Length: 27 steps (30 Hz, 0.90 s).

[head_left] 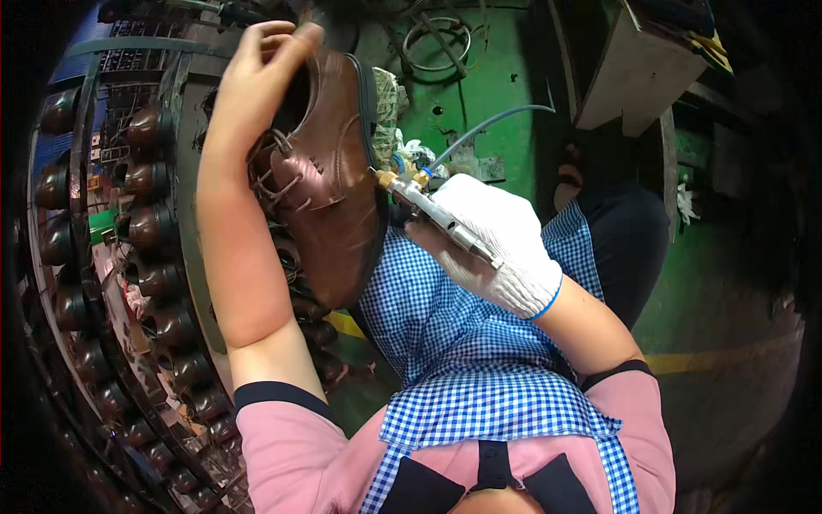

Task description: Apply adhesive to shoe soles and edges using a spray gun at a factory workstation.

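Observation:
A brown leather lace-up shoe (338,223) is held up in front of me, toe pointing down toward my body and dark sole edge to the right. My bare left hand (272,73) grips it at the heel end, the fingers partly hidden at its opening. In a white knit glove with a blue cuff edge, my right hand (492,231) is closed around a slim metal spray gun (441,218). The gun's brass nozzle points at the shoe's sole edge, close to it. A grey hose (488,122) runs up from the gun's fitting.
A metal rack (81,171) with several rows of brown shoes (150,180) stands at my left. Green floor (514,77) lies ahead, with a round metal ring (437,44) on it. At the upper right is a pale box-like panel (638,77). My checked apron (479,360) covers my lap.

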Tool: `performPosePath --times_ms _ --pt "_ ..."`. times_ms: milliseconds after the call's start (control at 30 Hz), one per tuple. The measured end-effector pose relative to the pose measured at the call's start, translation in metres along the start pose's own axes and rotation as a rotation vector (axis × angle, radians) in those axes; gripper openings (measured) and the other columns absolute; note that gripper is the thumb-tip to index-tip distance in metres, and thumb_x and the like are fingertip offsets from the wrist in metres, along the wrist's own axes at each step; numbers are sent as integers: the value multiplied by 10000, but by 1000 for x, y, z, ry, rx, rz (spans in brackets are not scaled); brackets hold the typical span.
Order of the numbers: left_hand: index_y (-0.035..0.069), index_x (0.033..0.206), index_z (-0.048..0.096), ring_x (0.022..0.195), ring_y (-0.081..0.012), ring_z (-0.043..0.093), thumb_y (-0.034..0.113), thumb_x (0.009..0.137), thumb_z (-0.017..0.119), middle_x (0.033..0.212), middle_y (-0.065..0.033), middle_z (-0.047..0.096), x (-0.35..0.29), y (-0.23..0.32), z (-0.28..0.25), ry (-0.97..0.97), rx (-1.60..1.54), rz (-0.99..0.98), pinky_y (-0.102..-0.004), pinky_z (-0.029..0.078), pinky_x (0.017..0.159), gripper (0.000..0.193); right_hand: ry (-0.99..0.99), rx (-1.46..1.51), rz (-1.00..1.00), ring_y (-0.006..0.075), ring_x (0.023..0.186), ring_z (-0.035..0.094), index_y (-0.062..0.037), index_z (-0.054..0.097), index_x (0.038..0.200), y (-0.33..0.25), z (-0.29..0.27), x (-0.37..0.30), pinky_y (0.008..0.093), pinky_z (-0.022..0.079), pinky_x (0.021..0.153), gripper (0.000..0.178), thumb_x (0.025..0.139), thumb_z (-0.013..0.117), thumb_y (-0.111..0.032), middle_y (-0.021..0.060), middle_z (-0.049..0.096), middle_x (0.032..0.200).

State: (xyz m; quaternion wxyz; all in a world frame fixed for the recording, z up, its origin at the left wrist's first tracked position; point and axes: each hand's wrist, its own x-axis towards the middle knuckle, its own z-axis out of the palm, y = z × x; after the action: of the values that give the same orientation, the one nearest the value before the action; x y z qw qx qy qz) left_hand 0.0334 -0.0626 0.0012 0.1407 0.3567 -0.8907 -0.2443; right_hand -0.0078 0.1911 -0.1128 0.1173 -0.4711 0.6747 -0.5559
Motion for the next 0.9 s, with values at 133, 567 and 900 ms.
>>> performPosePath --times_ms 133,567,900 --pt "97 1413 479 1185 -162 529 472 1038 491 1296 -62 567 -44 -27 -15 75 -716 -42 -341 379 1024 530 10 19 37 275 659 651 -100 732 956 1 2 -3 341 527 584 194 819 791 -224 95 634 776" --pt "17 1084 618 999 -143 517 -44 903 580 1138 -62 497 -239 -44 -17 -59 -322 -211 -256 429 863 195 -82 -27 73 281 692 656 -110 735 956 -2 -6 -7 339 531 623 165 830 772 -209 93 642 799" --pt "90 1046 708 916 -177 576 -116 747 740 1017 -63 554 -239 -37 -10 -171 -163 84 -272 478 758 365 -167 -69 71 287 671 636 -100 691 898 -2 -22 -19 358 513 594 168 849 747 -251 90 610 778"
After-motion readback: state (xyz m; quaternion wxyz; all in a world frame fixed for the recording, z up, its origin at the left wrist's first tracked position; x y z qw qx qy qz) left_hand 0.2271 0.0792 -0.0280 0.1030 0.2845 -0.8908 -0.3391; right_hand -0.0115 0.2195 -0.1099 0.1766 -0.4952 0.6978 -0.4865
